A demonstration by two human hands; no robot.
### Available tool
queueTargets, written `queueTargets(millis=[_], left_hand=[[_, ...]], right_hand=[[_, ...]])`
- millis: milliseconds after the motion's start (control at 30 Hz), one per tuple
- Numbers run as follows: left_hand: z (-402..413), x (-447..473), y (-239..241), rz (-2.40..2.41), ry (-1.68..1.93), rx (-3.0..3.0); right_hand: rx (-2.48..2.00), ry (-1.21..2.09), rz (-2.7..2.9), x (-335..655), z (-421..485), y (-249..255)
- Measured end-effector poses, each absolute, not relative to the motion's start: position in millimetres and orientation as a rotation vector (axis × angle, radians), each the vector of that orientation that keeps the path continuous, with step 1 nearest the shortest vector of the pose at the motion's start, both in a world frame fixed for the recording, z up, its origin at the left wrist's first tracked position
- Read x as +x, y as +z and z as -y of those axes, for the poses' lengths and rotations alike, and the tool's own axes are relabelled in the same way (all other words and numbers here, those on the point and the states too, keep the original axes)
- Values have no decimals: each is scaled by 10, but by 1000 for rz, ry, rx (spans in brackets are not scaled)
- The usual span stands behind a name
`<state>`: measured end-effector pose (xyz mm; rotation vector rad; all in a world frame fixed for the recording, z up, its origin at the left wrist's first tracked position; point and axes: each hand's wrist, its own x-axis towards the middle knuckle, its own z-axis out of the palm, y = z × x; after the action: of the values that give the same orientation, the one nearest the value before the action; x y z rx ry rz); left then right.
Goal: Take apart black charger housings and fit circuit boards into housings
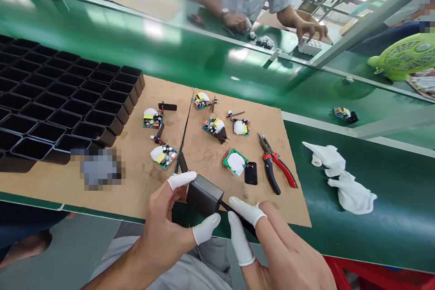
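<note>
My left hand [170, 222], with white finger cots on thumb and forefinger, grips a black adapter housing [205, 194] by its sides above the front edge of the cardboard. A dark flat piece [183, 162] stands out at the housing's upper left end. At its right end emerges a black cable [225, 205], with the finger-cotted thumb and forefinger of my right hand [272, 240] closed around it; part of the cable is hidden. Beyond the hands lie several circuit boards, among them a green one [235, 162] wired to a black end plate [250, 173].
Red-handled pliers [272, 161] lie right on the cardboard [288, 204]. Black open boxes [112, 120] stand in rows at left. White cloth gloves [353, 195] rest on the green bench. Across the rail, a co-worker's hands [306, 29] work; a green fan [404, 56] stands right.
</note>
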<state>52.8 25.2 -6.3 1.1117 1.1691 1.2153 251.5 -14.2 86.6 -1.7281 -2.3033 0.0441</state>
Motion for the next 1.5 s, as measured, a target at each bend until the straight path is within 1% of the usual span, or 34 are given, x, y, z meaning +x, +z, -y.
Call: queueTargets(millis=[133,333,500,1067,1367,1500], left_hand=[[-193,530,-111,-1183,1297,1300],[-159,543,-152,-1153,1444,1513],[-185,559,-119,-1157,1478,1587],[-210,581,-74,-1220,1494,1609],[-229,611,-62,-1237,1531,1672],[-227,620,-53,-1262,1497,1616]], right_hand=[[-1764,-19,2327,2446,94,818],[-1673,80,2401,2413,51,748],[-1686,22,2364,2396,83,673],[-1804,-116,2230,2277,221,524],[-1919,-125,2194,2197,248,480],[-1868,-72,2241,2274,242,515]])
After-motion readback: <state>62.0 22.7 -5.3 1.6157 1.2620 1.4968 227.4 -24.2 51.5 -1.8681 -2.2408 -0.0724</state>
